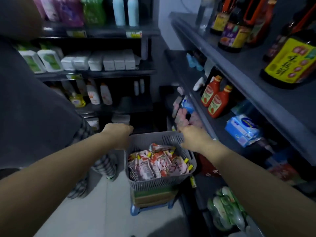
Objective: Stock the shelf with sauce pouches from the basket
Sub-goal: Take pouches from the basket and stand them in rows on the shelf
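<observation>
The only print that can be made out is on the big dark bottle [289, 60] on the upper right shelf. Its yellow label carries three large black Chinese characters running downward, apparently 味极鲜. The two red ketchup bottles [217, 103] have labels too blurred to read. Print on the sauce pouches [153, 165] in the basket [153, 183], the blue pack [242, 129] and the shelf-edge tags [134, 34] is likewise illegible.
</observation>
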A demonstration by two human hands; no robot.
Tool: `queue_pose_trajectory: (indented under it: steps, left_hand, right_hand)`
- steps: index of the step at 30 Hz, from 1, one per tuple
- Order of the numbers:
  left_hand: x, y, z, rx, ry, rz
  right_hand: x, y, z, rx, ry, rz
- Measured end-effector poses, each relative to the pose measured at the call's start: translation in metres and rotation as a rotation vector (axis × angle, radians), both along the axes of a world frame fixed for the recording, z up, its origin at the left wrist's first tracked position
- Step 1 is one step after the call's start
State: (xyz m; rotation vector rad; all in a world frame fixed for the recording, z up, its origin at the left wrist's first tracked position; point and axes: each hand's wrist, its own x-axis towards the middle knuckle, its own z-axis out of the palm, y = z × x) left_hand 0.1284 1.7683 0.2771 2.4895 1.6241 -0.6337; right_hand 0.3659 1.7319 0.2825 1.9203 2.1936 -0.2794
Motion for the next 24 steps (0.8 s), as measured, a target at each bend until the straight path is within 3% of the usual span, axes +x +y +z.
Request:
queue_pose_trajectory:
  steps: [14, 22, 24]
  left_hand:
    - [0.031, 0.063, -0.142, -0.346, 0.088, 0.2]
    - [0.046, 0.059, -0.248, -0.532, 0.025, 0.277]
    - [0.051, 0.058, -0.27, -0.553, -0.001, 0.315]
  right_hand:
    - [0.043, 0.098, -0.155, -0.373, -0.105, 0.091]
    - [0.049, 0.099, -0.262, -0.689, -0.124, 0.067]
    - [0.049, 0.092, -0.283, -0.66, -0.156, 0.118]
